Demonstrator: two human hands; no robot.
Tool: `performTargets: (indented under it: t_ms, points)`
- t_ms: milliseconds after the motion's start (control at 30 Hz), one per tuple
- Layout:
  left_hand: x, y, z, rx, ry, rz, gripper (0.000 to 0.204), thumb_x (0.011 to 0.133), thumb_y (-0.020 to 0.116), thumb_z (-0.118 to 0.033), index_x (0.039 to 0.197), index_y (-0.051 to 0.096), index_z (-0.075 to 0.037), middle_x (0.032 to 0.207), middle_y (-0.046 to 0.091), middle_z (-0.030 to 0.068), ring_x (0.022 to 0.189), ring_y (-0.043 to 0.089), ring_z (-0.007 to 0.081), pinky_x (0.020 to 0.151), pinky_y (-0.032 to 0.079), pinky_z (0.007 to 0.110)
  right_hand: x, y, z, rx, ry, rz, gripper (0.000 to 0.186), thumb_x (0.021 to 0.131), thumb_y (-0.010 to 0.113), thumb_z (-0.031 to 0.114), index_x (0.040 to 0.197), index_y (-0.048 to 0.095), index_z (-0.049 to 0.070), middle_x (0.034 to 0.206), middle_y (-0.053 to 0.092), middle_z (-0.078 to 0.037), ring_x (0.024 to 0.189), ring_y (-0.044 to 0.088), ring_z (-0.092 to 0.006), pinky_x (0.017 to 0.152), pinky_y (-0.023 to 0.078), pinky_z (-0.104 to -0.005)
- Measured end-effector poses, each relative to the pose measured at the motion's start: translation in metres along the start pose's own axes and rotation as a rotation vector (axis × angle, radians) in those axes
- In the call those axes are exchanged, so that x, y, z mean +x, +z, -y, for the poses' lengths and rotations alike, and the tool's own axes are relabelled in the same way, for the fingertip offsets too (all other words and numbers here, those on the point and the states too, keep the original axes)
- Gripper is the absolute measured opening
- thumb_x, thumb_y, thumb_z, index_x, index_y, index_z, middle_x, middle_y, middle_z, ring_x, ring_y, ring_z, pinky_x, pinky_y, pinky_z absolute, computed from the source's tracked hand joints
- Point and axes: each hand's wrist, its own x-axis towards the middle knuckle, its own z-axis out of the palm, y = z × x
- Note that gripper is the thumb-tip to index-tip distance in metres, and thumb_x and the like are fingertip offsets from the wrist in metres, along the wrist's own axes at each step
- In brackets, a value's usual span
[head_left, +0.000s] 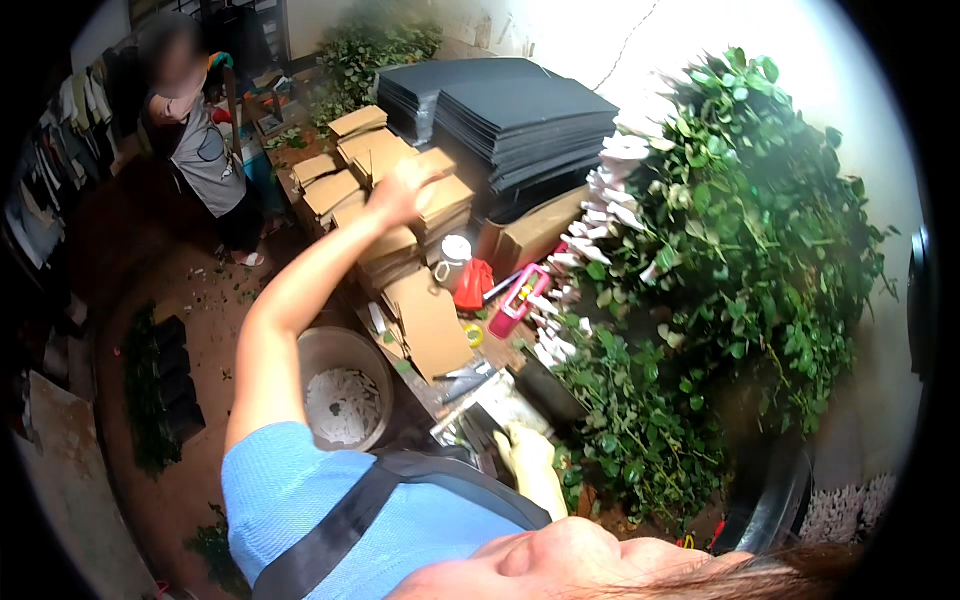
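My bare left hand [403,192] reaches far forward over the stacked brown cardboard pieces [448,200]. Its fingers look bent but apart, and the fingertips are at a cardboard piece. Close to my body, my right hand [527,452] wears a pale yellow glove. The gloved fingers curl beside a dark flat strip [487,428] at a light-coloured tray or board [516,398]; what they hold is partly hidden. Between the hands, a long cardboard sheet [430,325] lies on the bench.
Leafy stems with white-wrapped ends [740,220] are heaped on the right. Dark sheets [530,105] are stacked at the back. A bucket with white bits [343,400] stands left of the bench. Nearby are a pink holder [519,302], a red item [474,287] and another person [205,150].
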Motion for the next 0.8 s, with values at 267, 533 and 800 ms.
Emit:
performTargets:
  t_ms: [267,533,800]
  points:
    - [0.149,0.055,0.175,0.235,-0.441,0.119,0.044,0.085,0.069,-0.008,0.126,0.062,-0.021,0.144,0.047,0.0135,0.137,0.042,0.0358,0.108,0.043,0.050,-0.012,-0.022,0.007,0.136,0.119,0.021,0.043,0.089,0.071,0.043,0.124,0.069,0.019,0.102,0.075,-0.015,0.100,0.071,-0.0355,0.089,0.055,-0.0429]
    - [0.206,0.041,0.236,0.217,-0.222,0.541,0.030,0.069,0.086,-0.013,0.094,0.070,-0.017,0.109,0.067,0.0043,0.120,0.057,0.0287,0.096,0.051,0.040,-0.007,-0.035,0.021,0.170,0.192,0.036,0.045,0.087,0.075,0.040,0.126,0.069,0.018,0.100,0.076,-0.015,0.095,0.072,-0.0347,0.086,0.057,-0.0415]
    - [0.231,-0.005,0.177,0.062,0.029,-0.456,0.014,0.087,0.069,-0.023,0.094,0.073,-0.012,0.096,0.074,0.0074,0.091,0.070,0.0303,0.082,0.056,0.040,0.005,0.003,-0.025,0.363,0.070,0.145,0.056,0.087,0.075,0.038,0.136,0.062,0.013,0.110,0.072,-0.022,0.097,0.071,-0.0388,0.086,0.056,-0.0424]
